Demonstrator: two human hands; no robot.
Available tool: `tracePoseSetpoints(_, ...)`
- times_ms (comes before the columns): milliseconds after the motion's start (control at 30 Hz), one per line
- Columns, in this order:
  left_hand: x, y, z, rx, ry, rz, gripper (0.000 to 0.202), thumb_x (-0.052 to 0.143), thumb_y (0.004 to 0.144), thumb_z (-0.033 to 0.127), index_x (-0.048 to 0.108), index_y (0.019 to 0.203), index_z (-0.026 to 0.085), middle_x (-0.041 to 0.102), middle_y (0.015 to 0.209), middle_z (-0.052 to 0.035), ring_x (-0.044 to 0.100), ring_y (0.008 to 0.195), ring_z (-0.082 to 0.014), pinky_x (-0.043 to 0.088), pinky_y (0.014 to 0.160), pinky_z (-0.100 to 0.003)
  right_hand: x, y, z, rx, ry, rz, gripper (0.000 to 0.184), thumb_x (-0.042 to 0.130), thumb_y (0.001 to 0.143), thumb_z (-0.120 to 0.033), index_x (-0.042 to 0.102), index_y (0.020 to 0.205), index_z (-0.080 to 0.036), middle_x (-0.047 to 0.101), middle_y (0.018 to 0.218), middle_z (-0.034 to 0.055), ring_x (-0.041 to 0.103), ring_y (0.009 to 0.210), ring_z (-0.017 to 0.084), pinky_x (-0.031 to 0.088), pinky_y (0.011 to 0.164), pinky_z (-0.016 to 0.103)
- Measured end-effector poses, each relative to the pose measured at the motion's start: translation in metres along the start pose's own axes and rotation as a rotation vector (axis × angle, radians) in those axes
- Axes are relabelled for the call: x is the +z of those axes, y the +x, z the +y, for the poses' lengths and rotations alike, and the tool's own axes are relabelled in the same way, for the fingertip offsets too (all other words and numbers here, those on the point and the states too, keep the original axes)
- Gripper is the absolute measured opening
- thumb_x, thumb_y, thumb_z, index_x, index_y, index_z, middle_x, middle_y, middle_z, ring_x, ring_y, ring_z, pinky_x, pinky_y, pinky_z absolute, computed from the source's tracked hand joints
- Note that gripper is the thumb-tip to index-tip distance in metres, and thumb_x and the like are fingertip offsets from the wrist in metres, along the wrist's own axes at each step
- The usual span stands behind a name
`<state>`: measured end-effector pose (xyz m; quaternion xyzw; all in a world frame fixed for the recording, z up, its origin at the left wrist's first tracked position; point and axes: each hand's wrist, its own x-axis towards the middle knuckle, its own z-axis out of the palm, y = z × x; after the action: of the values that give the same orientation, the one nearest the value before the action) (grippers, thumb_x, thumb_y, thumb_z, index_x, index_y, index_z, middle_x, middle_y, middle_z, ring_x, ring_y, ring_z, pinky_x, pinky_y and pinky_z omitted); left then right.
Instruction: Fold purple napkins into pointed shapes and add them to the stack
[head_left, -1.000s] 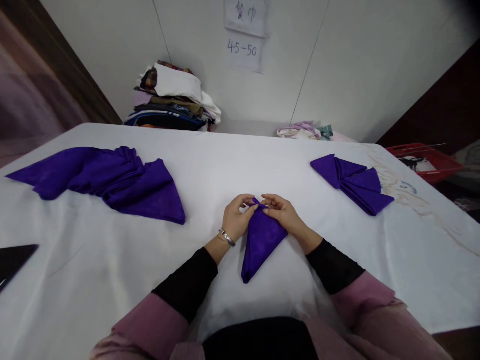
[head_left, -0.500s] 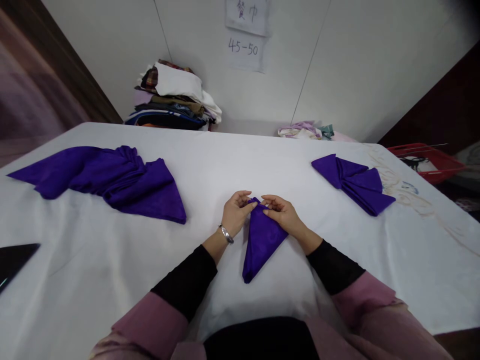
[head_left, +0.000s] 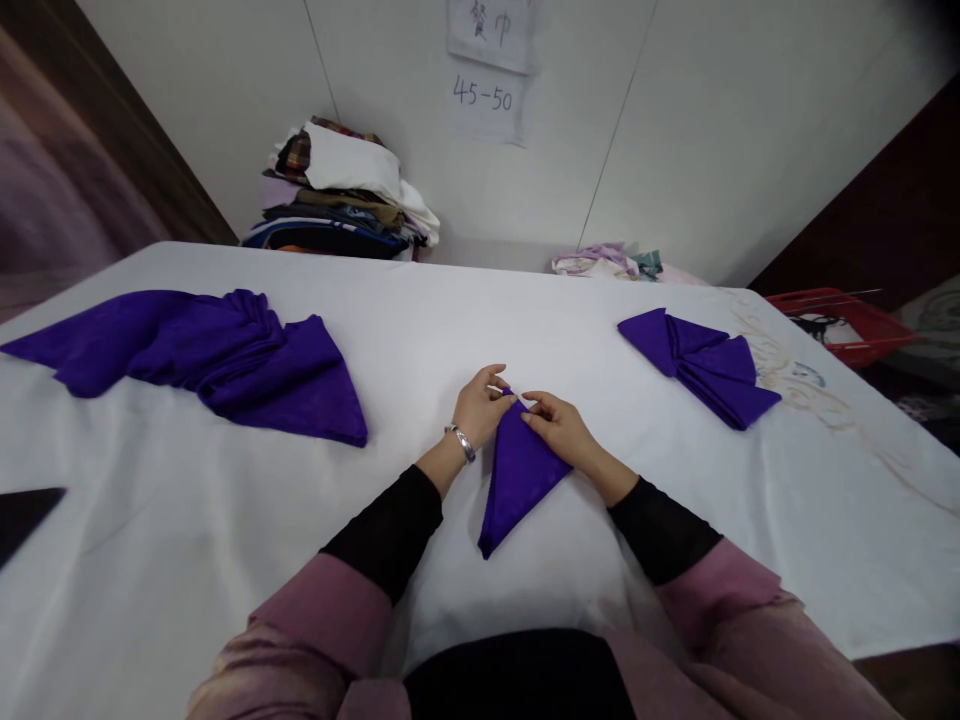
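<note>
A purple cloth napkin (head_left: 523,470), folded into a narrow triangle, lies in front of me with its long point toward my body. At its far tip my left hand (head_left: 482,402), with a silver bracelet at the wrist, pinches the fabric between thumb and fingers. My right hand (head_left: 556,424) grips the upper right edge close beside it, thumb on top. The fingertips under the cloth are partly hidden. To the right rests a folded, fan-like purple napkin (head_left: 709,362). A heap of loose purple napkins (head_left: 202,355) spreads over the left side.
The table wears a white tablecloth (head_left: 420,320) with pale embroidery at right. A stack of folded clothes (head_left: 345,190) and a small cloth pile (head_left: 600,261) sit beyond the far edge. A red basket (head_left: 862,330) stands at right, a dark flat object (head_left: 26,515) at left.
My left hand has shifted slightly up and right at the napkin's tip. The fold at the tip now lies flatter and more pointed. The whole view has drifted slightly.
</note>
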<state>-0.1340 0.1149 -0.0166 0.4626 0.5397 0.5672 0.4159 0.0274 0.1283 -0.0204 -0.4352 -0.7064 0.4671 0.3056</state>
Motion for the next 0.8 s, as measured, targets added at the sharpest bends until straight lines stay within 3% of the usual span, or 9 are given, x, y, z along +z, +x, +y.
tracePoseSetpoints(133, -0.002, 0.009, -0.016, 0.0, 0.111, 0.008, 0.051, 0.066, 0.063, 0.014, 0.056, 0.113, 0.021, 0.06, 0.1, -0.0025, 0.054, 0.058, -0.0065, 0.044, 0.054, -0.023, -0.003, -0.002, -0.001, -0.033, -0.296, -0.001, 0.041, 0.056, 0.08, -0.032, 0.054, 0.12, -0.023, 0.061, 0.072, -0.0021, 0.053, 0.06, 0.013, 0.039, 0.058, 0.027)
tracePoseSetpoints(267, -0.002, 0.014, -0.024, 0.053, 0.199, -0.003, 0.05, 0.065, 0.065, 0.013, 0.057, 0.114, 0.021, 0.062, 0.105, -0.0039, 0.054, 0.061, -0.0069, 0.047, 0.06, -0.024, -0.004, -0.004, -0.006, 0.001, -0.453, -0.027, 0.046, 0.056, 0.081, -0.032, 0.05, 0.126, -0.023, 0.063, 0.074, -0.0006, 0.054, 0.062, 0.015, 0.038, 0.058, 0.028)
tracePoseSetpoints(800, 0.001, 0.019, -0.025, 0.18, 0.407, -0.053, 0.042, 0.061, 0.069, 0.007, 0.059, 0.109, 0.021, 0.057, 0.107, -0.0034, 0.055, 0.068, -0.0098, 0.05, 0.073, -0.03, -0.005, -0.006, -0.01, 0.024, -0.736, -0.079, 0.048, 0.056, 0.084, -0.04, 0.047, 0.129, -0.024, 0.066, 0.075, 0.0052, 0.06, 0.069, 0.023, 0.036, 0.059, 0.03)
